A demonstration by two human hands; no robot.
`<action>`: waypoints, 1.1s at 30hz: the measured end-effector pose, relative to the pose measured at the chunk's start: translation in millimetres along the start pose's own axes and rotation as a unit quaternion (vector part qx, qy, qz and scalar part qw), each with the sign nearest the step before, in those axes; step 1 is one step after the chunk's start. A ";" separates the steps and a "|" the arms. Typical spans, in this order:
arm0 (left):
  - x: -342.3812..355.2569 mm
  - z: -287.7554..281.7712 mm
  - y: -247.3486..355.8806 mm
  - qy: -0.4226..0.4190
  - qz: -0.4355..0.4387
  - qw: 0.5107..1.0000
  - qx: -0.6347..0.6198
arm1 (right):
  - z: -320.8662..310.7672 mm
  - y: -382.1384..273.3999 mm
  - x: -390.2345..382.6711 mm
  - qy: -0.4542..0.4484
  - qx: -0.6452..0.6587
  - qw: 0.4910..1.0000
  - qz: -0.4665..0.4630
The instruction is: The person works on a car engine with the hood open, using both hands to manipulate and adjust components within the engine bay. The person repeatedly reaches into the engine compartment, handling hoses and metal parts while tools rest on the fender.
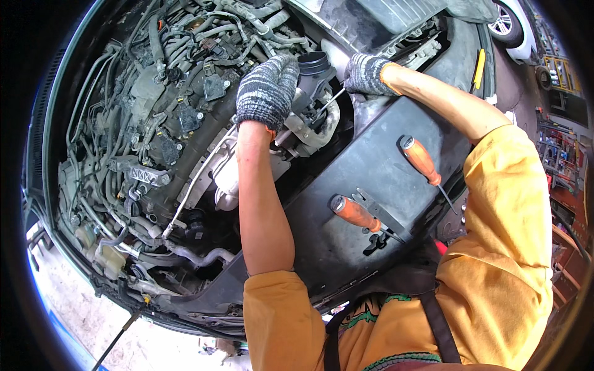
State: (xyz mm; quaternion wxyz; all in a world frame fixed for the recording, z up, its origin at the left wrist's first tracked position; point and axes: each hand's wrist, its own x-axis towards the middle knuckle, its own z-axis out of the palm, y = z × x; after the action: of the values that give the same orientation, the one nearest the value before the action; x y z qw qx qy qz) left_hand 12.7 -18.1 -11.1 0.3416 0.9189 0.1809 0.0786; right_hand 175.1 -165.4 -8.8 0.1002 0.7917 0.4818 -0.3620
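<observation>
A thin, straight metal rod [331,103], plain grey and slender, slants down and leftward from the person's right hand [366,75], its lower end among the metal parts beside a curved silver-grey pipe [326,128]. The right hand, in a grey-and-black knit glove, is curled closed around the rod's upper end, hiding whatever handle it may have. Just left of the rod stands an open, round-mouthed black duct neck [314,63], between the two hands. The left hand [268,88], gloved alike, lies over the engine just beside that neck; its fingertips are hidden, so whether it grips anything cannot be told. Nearer the person's body, a black plastic panel [328,185] carries two orange-handled screwdrivers [356,213] and a dark, flat metal tool [385,216]. Farther right, a yellow-handled tool [479,69] rests near the car's edge.
</observation>
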 end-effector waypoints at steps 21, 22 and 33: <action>2.2 4.7 1.1 -0.004 -0.002 1.000 0.011 | 10.5 11.8 9.9 -0.087 0.013 0.996 -0.026; 1.4 4.2 1.5 -0.006 -0.010 1.000 0.004 | 10.7 12.6 10.9 -0.092 0.017 0.995 -0.027; 3.2 6.8 -1.5 -0.010 0.007 1.000 0.007 | 11.9 44.1 36.4 -0.389 0.247 0.883 0.090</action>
State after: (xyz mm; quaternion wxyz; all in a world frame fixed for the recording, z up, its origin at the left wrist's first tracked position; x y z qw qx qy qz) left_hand 17.1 -19.9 -17.2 0.3362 0.9233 0.1718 0.0709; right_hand 216.2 -169.0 -50.1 0.1126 0.6264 0.2263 -0.7374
